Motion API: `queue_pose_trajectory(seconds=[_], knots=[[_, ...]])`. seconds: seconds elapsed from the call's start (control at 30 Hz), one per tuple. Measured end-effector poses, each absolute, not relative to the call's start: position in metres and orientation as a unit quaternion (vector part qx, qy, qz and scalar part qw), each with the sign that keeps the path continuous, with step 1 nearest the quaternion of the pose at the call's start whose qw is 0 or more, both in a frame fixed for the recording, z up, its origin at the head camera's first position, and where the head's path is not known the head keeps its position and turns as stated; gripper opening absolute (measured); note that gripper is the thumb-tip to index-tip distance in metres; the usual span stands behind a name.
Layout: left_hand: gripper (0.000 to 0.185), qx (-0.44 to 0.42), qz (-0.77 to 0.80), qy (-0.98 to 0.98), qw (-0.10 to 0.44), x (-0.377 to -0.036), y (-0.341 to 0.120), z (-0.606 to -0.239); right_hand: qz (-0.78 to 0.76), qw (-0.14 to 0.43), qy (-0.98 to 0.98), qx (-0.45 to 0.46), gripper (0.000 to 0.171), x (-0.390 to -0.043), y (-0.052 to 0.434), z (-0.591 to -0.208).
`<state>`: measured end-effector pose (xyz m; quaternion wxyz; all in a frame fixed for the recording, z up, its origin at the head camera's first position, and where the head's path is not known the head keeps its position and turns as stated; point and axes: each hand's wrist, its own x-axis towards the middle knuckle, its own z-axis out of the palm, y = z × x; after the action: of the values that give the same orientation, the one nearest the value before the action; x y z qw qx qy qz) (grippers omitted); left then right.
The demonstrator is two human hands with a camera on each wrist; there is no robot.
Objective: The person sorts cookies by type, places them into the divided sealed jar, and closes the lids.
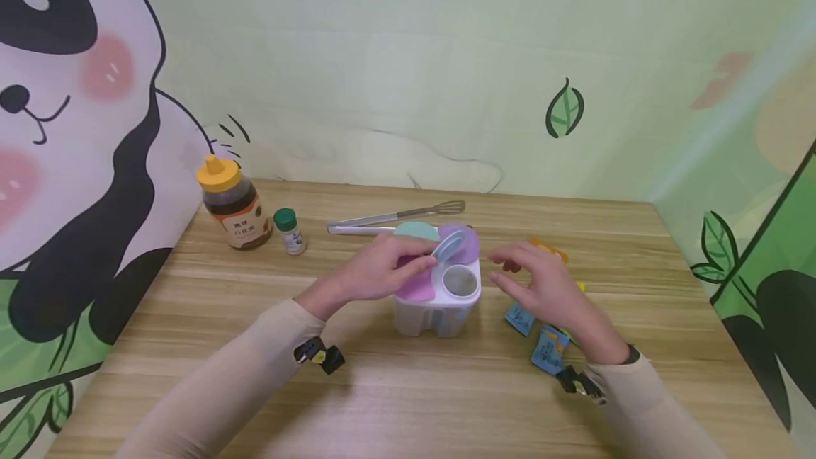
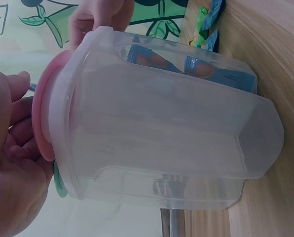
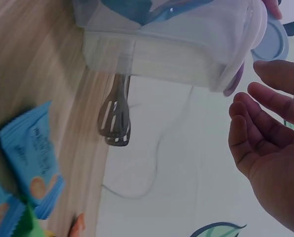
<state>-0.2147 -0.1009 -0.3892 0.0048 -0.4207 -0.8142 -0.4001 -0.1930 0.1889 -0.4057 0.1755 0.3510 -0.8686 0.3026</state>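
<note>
My left hand [image 1: 376,268] pinches a round light-blue lid [image 1: 451,245], tilted up over a white-topped clear storage box [image 1: 414,321]. One round opening [image 1: 460,280] at the box's near right corner is uncovered. Pink [image 1: 417,289], green [image 1: 416,230] and purple [image 1: 470,246] lids cover other openings. Through the clear wall in the left wrist view, blue snack packets [image 2: 213,73] show inside one compartment. To the right of the box, my right hand [image 1: 545,282] hovers with loosely bent fingers and nothing in them. In the right wrist view its fingertips are apart from the box.
Loose blue packets [image 1: 550,350] lie on the table under and beside my right hand, with an orange packet [image 1: 550,249] behind. A whisk-like metal utensil [image 1: 408,214] lies behind the box. Back left stand a yellow-capped honey bottle [image 1: 239,214] and a small green-capped jar [image 1: 291,236].
</note>
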Motion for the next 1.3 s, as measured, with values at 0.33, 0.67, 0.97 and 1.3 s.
queue_pose_trajectory(seconds=[0.33,0.67,0.97,1.3], knots=[[0.02,-0.423,-0.397,-0.814,0.01,-0.215,-0.101,-0.39,0.278,0.156,-0.893,0.318,0.031,-0.193,0.199,-0.42],[0.018,-0.423,-0.4,-0.813,0.008,-0.215,-0.1,-0.39,0.268,0.091,-0.918,0.279,0.036,-0.194,0.208,-0.434],[0.019,-0.421,-0.394,-0.817,0.01,-0.215,-0.101,-0.389,0.255,0.027,-0.935,0.246,0.039,-0.197,0.215,-0.445],[0.019,-0.42,-0.395,-0.817,0.005,-0.215,-0.101,-0.389,0.223,-0.02,-0.951,0.213,0.046,-0.195,0.219,-0.449]])
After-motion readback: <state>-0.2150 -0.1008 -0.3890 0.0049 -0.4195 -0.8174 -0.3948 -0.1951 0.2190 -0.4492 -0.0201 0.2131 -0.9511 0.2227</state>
